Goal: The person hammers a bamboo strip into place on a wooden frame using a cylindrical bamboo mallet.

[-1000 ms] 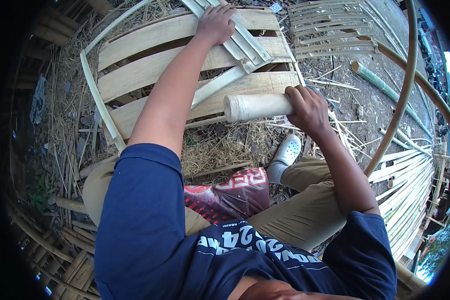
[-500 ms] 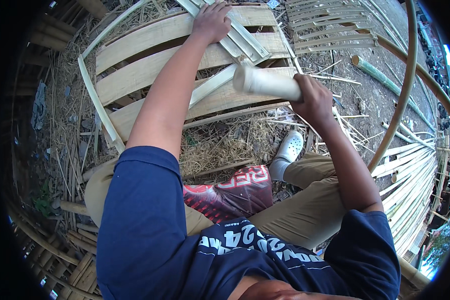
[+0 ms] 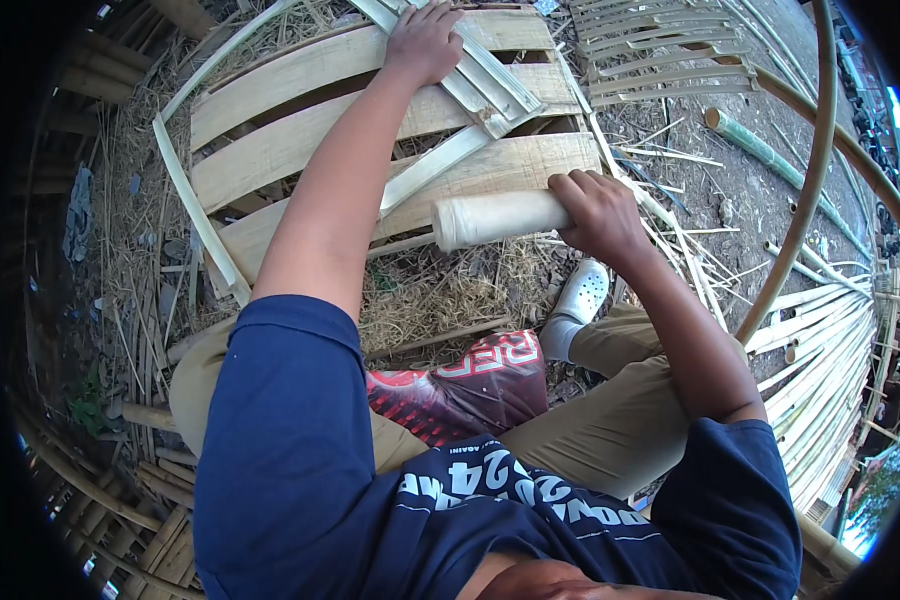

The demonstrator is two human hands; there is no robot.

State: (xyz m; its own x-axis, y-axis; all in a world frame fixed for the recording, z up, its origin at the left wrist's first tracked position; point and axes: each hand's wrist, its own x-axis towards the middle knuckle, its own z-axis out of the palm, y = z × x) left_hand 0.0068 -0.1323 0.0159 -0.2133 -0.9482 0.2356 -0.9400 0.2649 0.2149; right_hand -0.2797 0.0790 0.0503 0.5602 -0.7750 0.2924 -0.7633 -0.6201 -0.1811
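Observation:
At the top, my left hand (image 3: 425,42) is closed over split bamboo strips (image 3: 490,90), which lie slantwise across a slatted wooden platform (image 3: 300,150). My right hand (image 3: 602,215) grips one end of a thick, pale bamboo club (image 3: 500,218). The club lies nearly level in the air, its blunt end pointing left, over the near edge of the platform and apart from the strips. Another pale strip (image 3: 435,170) crosses the slats below the strips' near end.
A long bent strip (image 3: 190,195) runs along the platform's left side. Straw (image 3: 440,290) covers the ground before my legs. On the right are a green bamboo pole (image 3: 760,150), a curved pole (image 3: 805,200) and many split lengths (image 3: 820,370). A slatted bamboo panel (image 3: 660,50) lies beyond.
My right hand has drawn the club down toward me and slightly left, away from the strips' near end. My left hand stays in place on the strips.

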